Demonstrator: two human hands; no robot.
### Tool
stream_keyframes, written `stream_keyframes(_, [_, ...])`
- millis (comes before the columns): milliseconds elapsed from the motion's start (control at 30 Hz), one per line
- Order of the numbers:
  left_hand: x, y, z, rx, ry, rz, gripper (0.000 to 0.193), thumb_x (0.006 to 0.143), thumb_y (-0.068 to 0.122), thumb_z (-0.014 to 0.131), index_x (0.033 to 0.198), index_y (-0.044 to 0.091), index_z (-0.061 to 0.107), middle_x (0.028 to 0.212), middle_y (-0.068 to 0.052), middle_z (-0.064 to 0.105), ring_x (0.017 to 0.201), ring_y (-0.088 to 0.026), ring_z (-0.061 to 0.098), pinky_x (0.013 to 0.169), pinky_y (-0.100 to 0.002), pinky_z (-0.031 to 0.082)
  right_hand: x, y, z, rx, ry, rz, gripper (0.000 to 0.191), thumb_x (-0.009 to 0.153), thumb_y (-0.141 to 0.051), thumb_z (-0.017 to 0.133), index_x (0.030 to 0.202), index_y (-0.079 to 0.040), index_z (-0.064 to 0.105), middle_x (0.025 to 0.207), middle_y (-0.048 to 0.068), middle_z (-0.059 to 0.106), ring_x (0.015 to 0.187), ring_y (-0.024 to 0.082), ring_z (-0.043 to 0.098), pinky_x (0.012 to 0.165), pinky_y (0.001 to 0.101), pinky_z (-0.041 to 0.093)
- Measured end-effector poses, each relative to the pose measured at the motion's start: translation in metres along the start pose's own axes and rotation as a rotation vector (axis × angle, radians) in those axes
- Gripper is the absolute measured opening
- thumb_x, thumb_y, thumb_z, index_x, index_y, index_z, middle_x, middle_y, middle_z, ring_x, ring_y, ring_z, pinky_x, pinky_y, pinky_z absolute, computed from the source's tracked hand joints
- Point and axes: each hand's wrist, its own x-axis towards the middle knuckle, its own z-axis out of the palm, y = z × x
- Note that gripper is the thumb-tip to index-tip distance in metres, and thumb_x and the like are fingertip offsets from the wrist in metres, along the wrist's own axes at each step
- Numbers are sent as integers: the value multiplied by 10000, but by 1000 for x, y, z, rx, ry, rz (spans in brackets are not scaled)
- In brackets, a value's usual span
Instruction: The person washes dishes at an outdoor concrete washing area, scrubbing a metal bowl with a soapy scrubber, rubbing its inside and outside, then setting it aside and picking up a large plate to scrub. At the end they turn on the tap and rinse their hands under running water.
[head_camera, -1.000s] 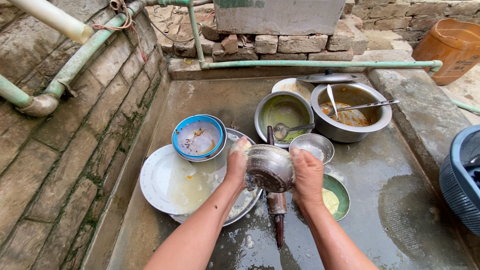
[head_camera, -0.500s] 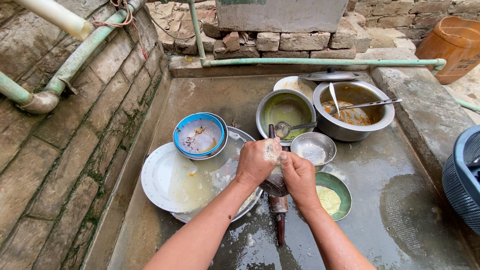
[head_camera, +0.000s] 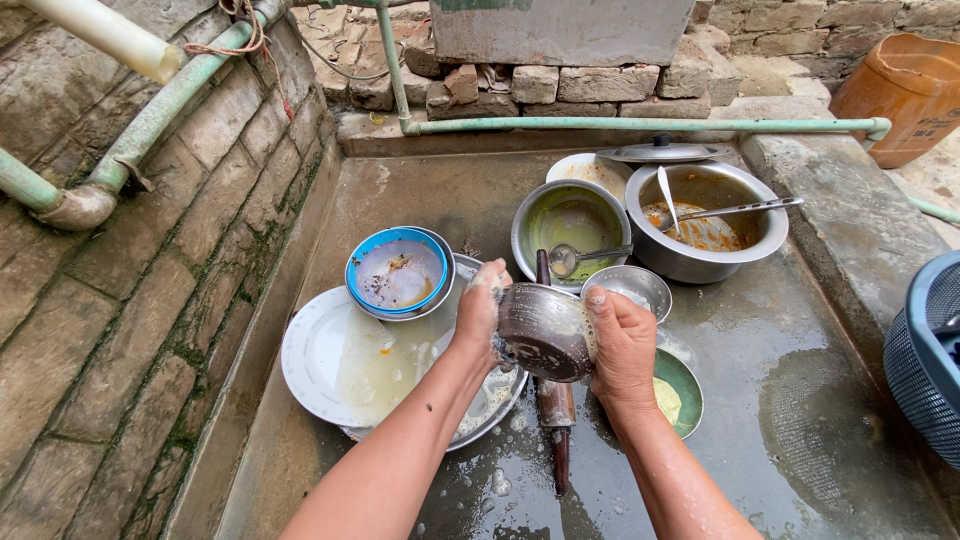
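Steel bowl (head_camera: 545, 332) between left hand (head_camera: 480, 312) and right hand (head_camera: 622, 345) (both soapy)

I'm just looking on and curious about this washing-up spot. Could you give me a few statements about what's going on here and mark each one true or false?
1. Both hands hold a small steel bowl, the left hand on one side and the right hand on the other. True.
2. The bowl is held over a grassy lawn. False: it is over a wet concrete slab crowded with dirty dishes.
3. A blue bowl sits on a white plate. True.
4. The big steel pot is clean and empty. False: it holds orange food remains and utensils.
5. A dark rolling pin lies below the held bowl. True.
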Motion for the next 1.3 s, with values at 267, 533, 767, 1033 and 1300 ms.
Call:
stream_keyframes(267, [-3,-11,-1,584,90,375,507,1034,370,590,658,34,644,597,-74,593,504,-228,541,545,-432,438,-4,7,18,-631,178,-143,445,991,-279,719,633,-58,575,580,-78,485,569,25,391,501,251,340])
stream_keyframes(533, [-36,-22,17,963,64,725,375,973,313,596,775,16,712,741,-247,666,736,-446,659,658,-499,517,-8,14,18,-455,207,-70,392,973,-220,732,649,-73,568,625,-85,482,603,16,371,508,240,338])
stream_keyframes(767, [1,-29,-1,434,2,466,447,1049,311,593,704,27,605,663,-23,560,632,-186,486,587,-378,407,3,11,5,-57,218,-16,415,1001,-239,740,658,-105,549,635,-80,491,565,20,367,484,221,295])
stream_keyframes(1033, [-3,-27,-12,-232,116,-45,288,962,435,629,870,165,589,803,-15,622,694,-174,615,683,-374,514,13,19,-6,383,320,119,348,1004,-330,792,810,-137,577,713,-17,544,589,117,532,563,328,523])
stream_keyframes(1300, [-21,-41,7,-521,-41,-242,489,920,531,481,938,100,710,920,-99,742,815,-262,697,784,-417,574,5,49,0,793,356,503,430,1007,-462,539,1159,-93,700,1110,110,740,1010,320,693,942,494,560])
